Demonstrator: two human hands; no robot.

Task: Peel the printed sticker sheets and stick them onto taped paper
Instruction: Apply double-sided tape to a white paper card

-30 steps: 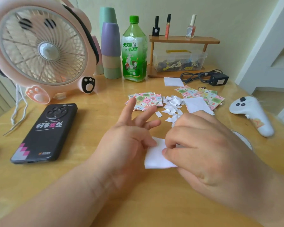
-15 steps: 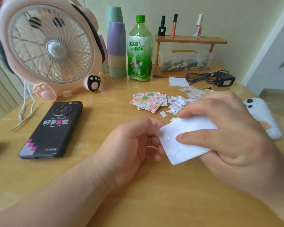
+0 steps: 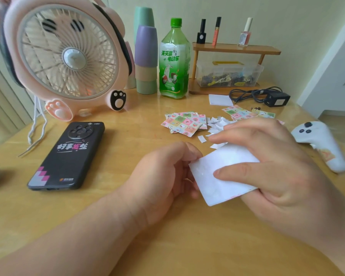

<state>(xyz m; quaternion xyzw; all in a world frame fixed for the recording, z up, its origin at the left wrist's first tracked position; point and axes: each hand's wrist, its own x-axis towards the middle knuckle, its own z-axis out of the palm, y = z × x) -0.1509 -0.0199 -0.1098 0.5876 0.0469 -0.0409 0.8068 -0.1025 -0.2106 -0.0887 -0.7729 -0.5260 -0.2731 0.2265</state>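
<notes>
Right in front of the person, above the wooden table [image 3: 127, 236], the right hand [image 3: 277, 166] is grasping a white sheet [image 3: 213, 190]. The thumb is lying across its top face and the other fingers are reaching underneath. The sheet is showing its blank side, tilted, with a thin pink trace running along its lower right edge.

The left hand [image 3: 163, 176] is sitting just beside it with its fingers curled and the tips meeting the sheet's left edge. Whether they are actually pinching the sheet, I cannot tell from here.

Further back on the table, a fanned pile of colourful sticker sheets [image 3: 184, 122] is lying flat. White paper scraps [image 3: 217, 124] are scattered just to its right, and a second pile of stickers [image 3: 245, 113] is peeking out behind the right hand. A small white paper [image 3: 220, 100] is resting beyond those, near a black charger [image 3: 275, 98] with its coiled cable.

Off to the left, a black phone [image 3: 68, 154] is lying face down in front of a pink fan [image 3: 66, 54]. Stacked cups [image 3: 145, 58] and a green bottle [image 3: 174, 60] are standing along the back, beside a little wooden shelf [image 3: 235, 49] that has a clear plastic box [image 3: 227, 74] under it. A white controller [image 3: 323, 144] is lying at the right edge.
</notes>
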